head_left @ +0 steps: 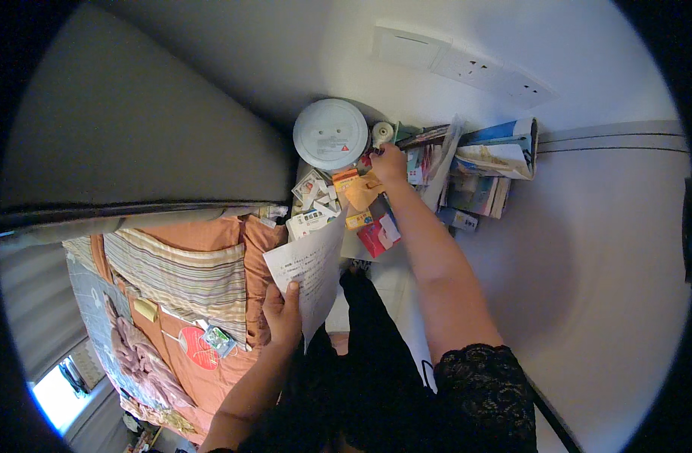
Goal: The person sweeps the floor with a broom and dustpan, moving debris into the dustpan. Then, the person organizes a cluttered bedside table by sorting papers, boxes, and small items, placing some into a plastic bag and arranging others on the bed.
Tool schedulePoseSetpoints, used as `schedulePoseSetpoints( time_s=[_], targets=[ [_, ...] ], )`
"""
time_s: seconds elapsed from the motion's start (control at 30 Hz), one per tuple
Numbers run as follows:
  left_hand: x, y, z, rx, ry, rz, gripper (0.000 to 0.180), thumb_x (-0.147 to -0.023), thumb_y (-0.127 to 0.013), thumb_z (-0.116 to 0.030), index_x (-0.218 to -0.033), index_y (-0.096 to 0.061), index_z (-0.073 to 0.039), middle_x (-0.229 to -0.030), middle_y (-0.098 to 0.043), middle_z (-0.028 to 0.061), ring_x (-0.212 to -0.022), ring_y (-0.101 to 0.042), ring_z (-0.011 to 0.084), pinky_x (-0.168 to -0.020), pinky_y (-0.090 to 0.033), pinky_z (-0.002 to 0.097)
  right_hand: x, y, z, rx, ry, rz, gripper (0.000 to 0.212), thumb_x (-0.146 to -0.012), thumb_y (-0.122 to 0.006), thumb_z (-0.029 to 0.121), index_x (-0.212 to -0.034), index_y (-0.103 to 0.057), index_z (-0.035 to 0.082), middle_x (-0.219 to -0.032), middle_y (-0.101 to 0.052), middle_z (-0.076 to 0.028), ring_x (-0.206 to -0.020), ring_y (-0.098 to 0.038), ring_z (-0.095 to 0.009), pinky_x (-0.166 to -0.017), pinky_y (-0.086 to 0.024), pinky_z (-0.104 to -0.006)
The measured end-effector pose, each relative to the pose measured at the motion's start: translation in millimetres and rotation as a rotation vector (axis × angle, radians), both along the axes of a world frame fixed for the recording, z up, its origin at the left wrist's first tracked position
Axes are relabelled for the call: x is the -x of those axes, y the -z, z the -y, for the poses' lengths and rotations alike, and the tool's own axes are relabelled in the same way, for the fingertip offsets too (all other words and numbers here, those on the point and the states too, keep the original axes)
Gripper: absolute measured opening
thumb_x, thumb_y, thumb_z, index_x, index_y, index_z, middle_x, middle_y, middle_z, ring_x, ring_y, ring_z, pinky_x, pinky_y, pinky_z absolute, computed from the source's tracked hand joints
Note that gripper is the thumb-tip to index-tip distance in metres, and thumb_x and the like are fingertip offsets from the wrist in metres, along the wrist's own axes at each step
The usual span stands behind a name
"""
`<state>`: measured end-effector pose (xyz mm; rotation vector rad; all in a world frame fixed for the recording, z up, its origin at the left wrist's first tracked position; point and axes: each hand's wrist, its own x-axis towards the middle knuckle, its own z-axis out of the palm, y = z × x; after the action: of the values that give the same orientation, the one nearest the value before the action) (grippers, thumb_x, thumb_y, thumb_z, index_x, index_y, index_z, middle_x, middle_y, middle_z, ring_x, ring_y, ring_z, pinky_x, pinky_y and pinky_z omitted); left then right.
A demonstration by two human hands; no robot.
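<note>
My left hand (283, 315) is closed on a sheet of paper (310, 268) with lines of handwriting or print, thumb on its front face. My right hand (390, 164) reaches into the crowded top of a small stand by the wall. Its fingers are closed, and a small dark thing shows at their tips, too small to name. Just beyond them is a pale roll-shaped object (382, 134). A round white device (331, 134) stands to the left. An orange-tan crumpled pouch (363, 192) and an orange box (345, 180) are nearest, below the hand.
Books and magazines (478, 192) stand right of my right forearm. Small white boxes (312, 219) and a red packet (379, 235) lie nearer me. A bed with a striped pillow (180, 264) and grey headboard (142, 121) is left. Wall sockets (482, 69) are above.
</note>
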<state>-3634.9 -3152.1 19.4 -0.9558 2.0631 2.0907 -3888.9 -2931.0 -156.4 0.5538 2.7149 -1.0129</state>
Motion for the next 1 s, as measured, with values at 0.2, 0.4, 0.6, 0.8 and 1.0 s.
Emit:
schedulePoseSetpoints(
  time_s=[0.2, 0.4, 0.6, 0.8, 1.0],
  targets=[
    [-5.3, 2.7, 5.6, -0.005, -0.029, -0.016, 0.021, -0.091, -0.056, -0.011, -0.107, -0.054, 0.001, -0.1, -0.061, 0.0067, -0.091, -0.054, 0.0126, -0.083, -0.043, 0.0267, -3.3, 1.3, 19.0, -0.106, 0.084, 0.04, 0.036, -0.073, -0.065, 0.016, -0.107, -0.059, 0.003, -0.1, -0.061, -0.021, -0.09, -0.061, -0.039, -0.08, -0.049, -0.0445],
    [-3.3, 1.0, 2.7, -0.007, -0.067, -0.009, 0.019, -0.09, -0.056, -0.011, -0.105, -0.055, 0.001, -0.1, -0.061, 0.0071, -0.09, -0.054, 0.0132, -0.083, -0.043, 0.0272, 43.6, 6.3, 6.4, -0.449, -0.185, 0.007, 0.035, -0.082, -0.057, 0.016, -0.115, -0.049, 0.006, -0.113, -0.054, -0.02, -0.091, -0.063, -0.035, -0.069, -0.055, -0.0441],
    [-10.5, 2.7, 5.4, 0.027, -0.111, -0.022, 0.017, -0.091, -0.054, -0.011, -0.103, -0.054, 0.002, -0.1, -0.06, 0.0078, -0.089, -0.054, 0.0132, -0.083, -0.043, 0.0271, 67.7, 18.3, 8.2, -0.488, -0.282, 0.152, 0.045, -0.078, -0.062, 0.016, -0.118, -0.044, 0.005, -0.112, -0.055, -0.02, -0.091, -0.064, -0.034, -0.073, -0.054, -0.0418],
    [-22.4, 6.3, 12.3, -0.018, -0.13, -0.024, 0.017, -0.092, -0.054, -0.012, -0.101, -0.054, 0.003, -0.098, -0.06, 0.008, -0.087, -0.054, 0.0128, -0.081, -0.043, 0.0267, 32.6, -24.5, 11.7, -0.401, -0.265, 0.057, 0.059, -0.072, -0.069, 0.017, -0.123, -0.044, 0.004, -0.11, -0.056, -0.021, -0.091, -0.063, -0.036, -0.075, -0.054, -0.0409],
    [-14.5, -8.7, 10.8, -0.028, -0.054, -0.068, 0.017, -0.092, -0.053, -0.012, -0.102, -0.056, 0.003, -0.095, -0.061, 0.0064, -0.085, -0.054, 0.0119, -0.079, -0.043, 0.0261, -38.4, -8.4, -48.0, -0.048, 0.023, -0.543, 0.06, -0.07, -0.075, 0.021, -0.122, -0.05, 0.004, -0.101, -0.061, -0.013, -0.075, -0.064, -0.025, -0.063, -0.053, -0.0378]
  ],
)
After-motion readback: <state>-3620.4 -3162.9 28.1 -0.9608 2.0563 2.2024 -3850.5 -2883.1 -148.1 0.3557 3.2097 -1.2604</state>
